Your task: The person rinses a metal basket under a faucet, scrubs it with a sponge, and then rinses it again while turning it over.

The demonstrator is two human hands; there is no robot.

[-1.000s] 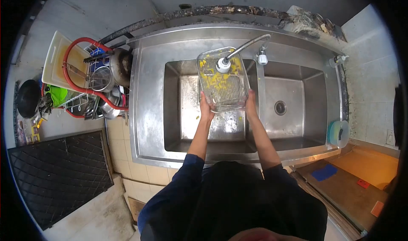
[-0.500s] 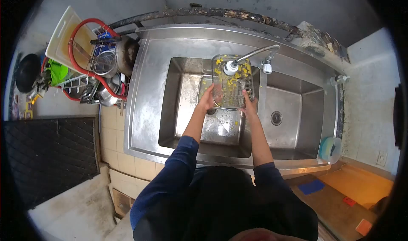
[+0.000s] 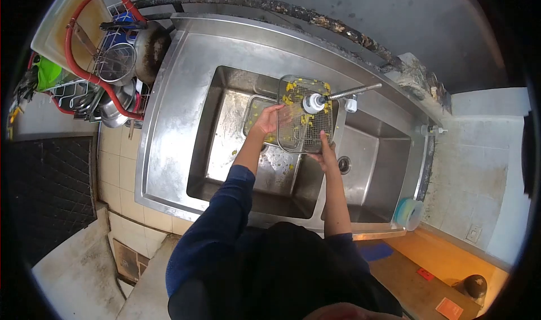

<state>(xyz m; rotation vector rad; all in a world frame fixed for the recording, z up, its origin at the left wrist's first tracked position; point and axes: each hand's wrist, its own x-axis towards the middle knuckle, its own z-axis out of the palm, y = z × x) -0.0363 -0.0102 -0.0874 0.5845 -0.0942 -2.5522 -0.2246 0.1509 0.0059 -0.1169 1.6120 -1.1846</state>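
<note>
A rectangular wire mesh basket (image 3: 307, 145) with yellow bits stuck to it is held tilted over the left sink basin. My right hand (image 3: 325, 155) grips its lower right edge, thumb on the near side. At the left rim is my left hand (image 3: 269, 120), its fingers stretched toward the mesh and partly seen through it. The white spray head (image 3: 314, 103) of a flexible faucet points down close over the basket. Beneath, a shallow metal tray (image 3: 248, 118) lies in the left basin (image 3: 225, 145), with yellow bits around it.
To the right is a second basin (image 3: 372, 156) with a drain. A dish rack (image 3: 70, 66) full of pans and strainers stands at the left. A round teal-and-clear container (image 3: 408, 214) sits at the sink's front right corner. Another tap (image 3: 434, 130) is on the right wall.
The view has turned and shifted. My left hand has slid from gripping the basket's left edge to stretched fingers by the mesh. The basket is tilted more, with fewer yellow bits on it.
</note>
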